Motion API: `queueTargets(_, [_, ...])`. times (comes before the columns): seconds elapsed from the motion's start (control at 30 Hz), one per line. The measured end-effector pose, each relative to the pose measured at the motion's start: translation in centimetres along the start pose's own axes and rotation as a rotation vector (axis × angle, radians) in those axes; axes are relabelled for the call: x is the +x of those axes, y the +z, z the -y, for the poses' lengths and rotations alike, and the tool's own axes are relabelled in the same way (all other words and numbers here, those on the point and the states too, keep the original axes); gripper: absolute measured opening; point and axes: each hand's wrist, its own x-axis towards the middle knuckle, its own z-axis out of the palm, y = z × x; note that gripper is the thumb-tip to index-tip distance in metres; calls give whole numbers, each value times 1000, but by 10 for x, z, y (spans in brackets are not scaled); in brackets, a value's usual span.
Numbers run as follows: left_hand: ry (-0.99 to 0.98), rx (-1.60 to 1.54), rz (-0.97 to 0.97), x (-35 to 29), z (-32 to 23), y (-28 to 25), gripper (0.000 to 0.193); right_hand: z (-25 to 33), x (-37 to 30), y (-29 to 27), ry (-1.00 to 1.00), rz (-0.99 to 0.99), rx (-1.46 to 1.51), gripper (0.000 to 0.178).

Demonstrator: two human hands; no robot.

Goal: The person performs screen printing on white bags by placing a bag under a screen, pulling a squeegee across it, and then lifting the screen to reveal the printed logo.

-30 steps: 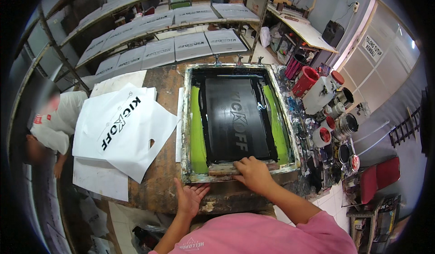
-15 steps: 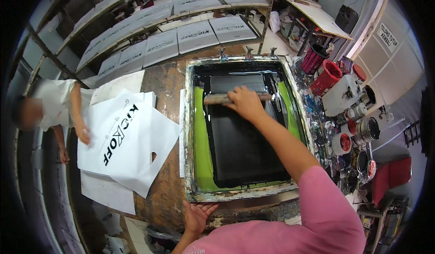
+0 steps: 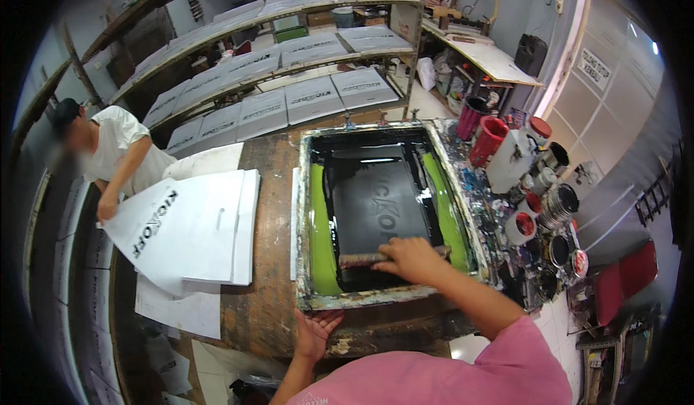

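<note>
My right hand (image 3: 408,259) grips a wooden-handled squeegee (image 3: 361,259) near the near end of a printing screen. Black ink coats the screen's mesh (image 3: 361,202), and dark lettering shows faintly through it. Strips of green (image 3: 323,246) run along both sides inside the paint-stained screen frame (image 3: 383,301). At the frame's near left corner my left hand (image 3: 316,333) is palm up with its fingers stretched out; it lies by the frame's lower edge, and I cannot tell whether it bears any weight.
Left of the screen, a co-worker's hand (image 3: 107,206) holds a printed white sheet (image 3: 163,220) by its edge over a white stack (image 3: 246,231). Racks with printed sheets (image 3: 314,94) stand behind. Ink cans and tubs (image 3: 522,226) crowd the table's right side.
My right hand has drawn the squeegee toward me, and lettering now shows in the mesh behind it. The co-worker has grasped the printed sheet and shifted it leftward. My view has tilted up slightly.
</note>
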Motion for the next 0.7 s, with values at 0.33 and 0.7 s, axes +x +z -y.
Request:
queueTargets(0.33, [357, -105, 549, -8, -95, 61, 81, 85, -37, -79, -35, -632, -330, 38])
queueTargets(0.7, [568, 1990, -179, 61, -26, 33, 102, 81, 32, -181, -136, -876, -336, 36])
